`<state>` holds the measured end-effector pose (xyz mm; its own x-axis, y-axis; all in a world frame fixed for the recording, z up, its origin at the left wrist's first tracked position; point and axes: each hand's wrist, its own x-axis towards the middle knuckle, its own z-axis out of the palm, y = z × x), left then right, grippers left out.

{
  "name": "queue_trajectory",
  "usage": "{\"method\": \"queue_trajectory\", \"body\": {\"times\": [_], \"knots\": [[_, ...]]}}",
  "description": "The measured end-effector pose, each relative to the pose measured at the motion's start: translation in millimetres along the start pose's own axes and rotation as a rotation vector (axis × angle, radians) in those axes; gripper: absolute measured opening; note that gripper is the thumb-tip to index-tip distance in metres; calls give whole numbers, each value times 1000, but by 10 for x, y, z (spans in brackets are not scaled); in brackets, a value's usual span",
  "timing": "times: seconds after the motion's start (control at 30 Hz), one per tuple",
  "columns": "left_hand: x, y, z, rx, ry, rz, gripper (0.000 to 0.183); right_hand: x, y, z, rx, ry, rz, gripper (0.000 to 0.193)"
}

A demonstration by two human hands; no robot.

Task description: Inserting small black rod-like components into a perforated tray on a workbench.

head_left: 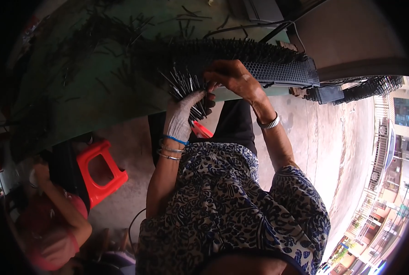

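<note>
My left hand (186,106), in a white knitted glove with a blue-edged cuff, is closed around a bundle of thin dark strips (182,85). The strips fan out above and below the fist, some with a shiny glint. My bare right hand (235,79) is just to the right, its fingers bent together close to the gloved thumb. What those fingertips hold, if anything, is too dark to make out. Directly beyond both hands is a long black perforated panel (282,72), its far side crowded with upright dark pieces (241,48).
More dark strips (117,34) lie scattered over the green tabletop (94,103). A red plastic stool (117,181) stands at the lower left, beside another person (60,224) in a pink top. Further black racks (369,91) extend at the right, above the concrete floor (319,133).
</note>
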<state>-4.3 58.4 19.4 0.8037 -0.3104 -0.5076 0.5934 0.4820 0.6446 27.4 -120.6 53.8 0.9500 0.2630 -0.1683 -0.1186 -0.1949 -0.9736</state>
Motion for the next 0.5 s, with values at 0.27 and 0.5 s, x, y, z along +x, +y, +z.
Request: {"method": "queue_trajectory", "body": {"times": [0.27, 0.5], "knots": [[45, -14, -91, 48, -86, -97, 26, 4, 49, -65, -221, -66, -146, 18], [131, -77, -176, 31, -133, -97, 29, -37, 25, -9, -14, -31, -52, 21]]}}
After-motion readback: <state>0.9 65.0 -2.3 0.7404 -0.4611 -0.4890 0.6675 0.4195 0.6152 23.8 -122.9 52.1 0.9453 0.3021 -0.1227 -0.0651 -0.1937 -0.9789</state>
